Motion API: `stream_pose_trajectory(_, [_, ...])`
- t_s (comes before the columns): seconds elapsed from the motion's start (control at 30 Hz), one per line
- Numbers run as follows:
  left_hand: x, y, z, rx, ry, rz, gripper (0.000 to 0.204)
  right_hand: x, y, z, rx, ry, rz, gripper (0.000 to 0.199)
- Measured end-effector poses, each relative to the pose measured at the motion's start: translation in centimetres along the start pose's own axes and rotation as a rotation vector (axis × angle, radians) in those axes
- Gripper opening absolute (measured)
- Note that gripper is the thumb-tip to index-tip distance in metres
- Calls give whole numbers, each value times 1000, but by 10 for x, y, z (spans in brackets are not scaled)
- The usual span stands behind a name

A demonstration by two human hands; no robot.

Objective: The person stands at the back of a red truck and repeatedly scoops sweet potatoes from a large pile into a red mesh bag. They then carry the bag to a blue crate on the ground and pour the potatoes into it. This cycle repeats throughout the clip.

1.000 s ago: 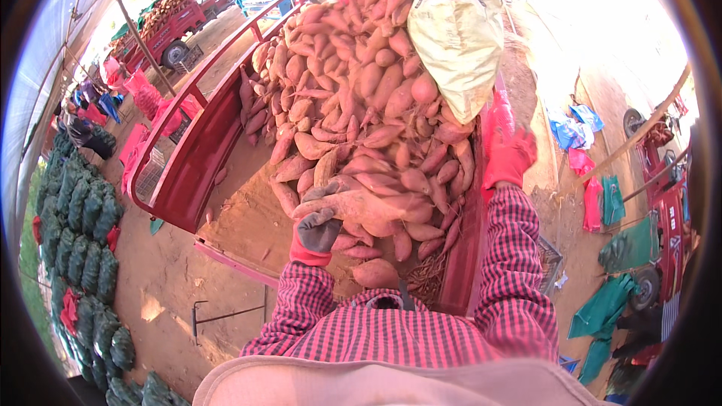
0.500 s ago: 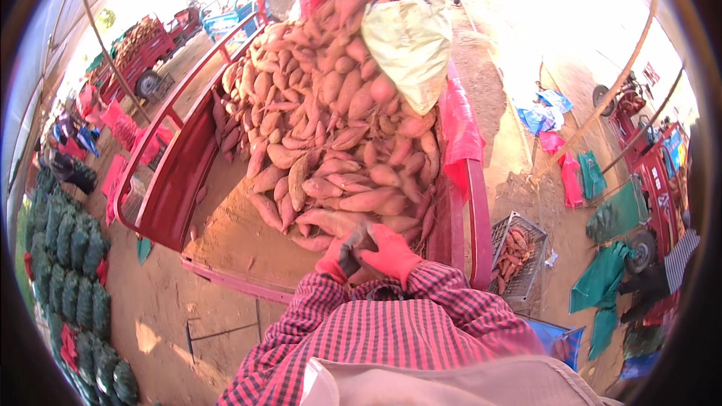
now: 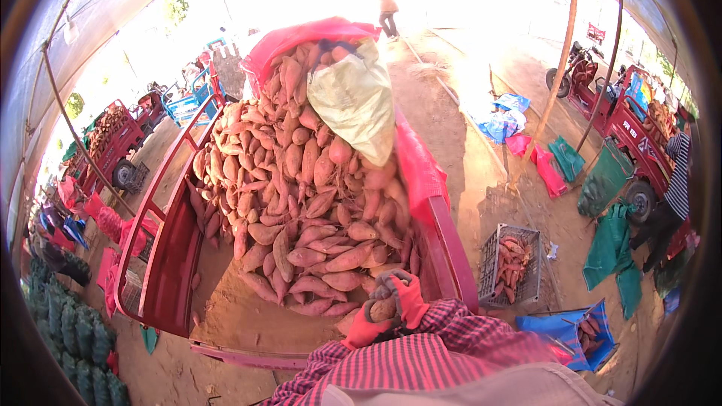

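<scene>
Both hands wear red gloves with dark grey palms and are close together at the near edge of a heap of sweet potatoes (image 3: 316,256). My left hand (image 3: 365,328) is closed around a brownish sweet potato (image 3: 383,309), only part of which shows. My right hand (image 3: 408,299) is curled over the same sweet potato from above and the right, its fingers bent. The heap lies in the bed of a red cargo cart (image 3: 248,331), directly in front of me. A pale yellow sack (image 3: 353,101) rests on top of the heap.
Pink sheeting (image 3: 421,173) hangs over the cart's right side. Right of the cart are a grey crate (image 3: 489,267) and a blue container (image 3: 553,323), both with sweet potatoes. Filled green net sacks (image 3: 68,323) stand at left. A person in stripes (image 3: 677,180) is at far right.
My view has swung up and right, so the heap sits lower and farther left. My hands have come closer to my body and turned around the sweet potato between them.
</scene>
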State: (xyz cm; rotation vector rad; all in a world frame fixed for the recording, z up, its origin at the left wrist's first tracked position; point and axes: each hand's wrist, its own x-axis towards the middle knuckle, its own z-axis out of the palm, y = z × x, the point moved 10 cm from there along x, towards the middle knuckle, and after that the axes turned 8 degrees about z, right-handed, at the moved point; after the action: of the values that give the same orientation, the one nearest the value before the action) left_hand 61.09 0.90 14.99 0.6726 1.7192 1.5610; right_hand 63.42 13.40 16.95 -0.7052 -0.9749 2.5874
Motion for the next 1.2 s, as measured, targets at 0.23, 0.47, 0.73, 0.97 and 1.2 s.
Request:
stream_pose_trajectory(0.23, [-20, 22, 22, 909, -381, 345, 72, -29, 12, 14, -122, -239, 611, 27])
stream_pose_trajectory(0.47, [-24, 27, -15, -385, -72, 156, 69, -18, 15, 26, 550, -162, 288, 36])
stream_pose_trajectory(0.73, [-23, 17, -22, -302, 5, 191, 84, -35, 15, 11, 532, -102, 245, 43])
stream_pose_trajectory(0.97, [-12, -32, -38, -300, 185, 46, 71, -24, 64, -53, 416, 53, 384, 29])
stream_pose_trajectory(1.2, [56, -43, -147, 53, 601, 44, 69, -56, 66, -54, 251, 184, 446, 29])
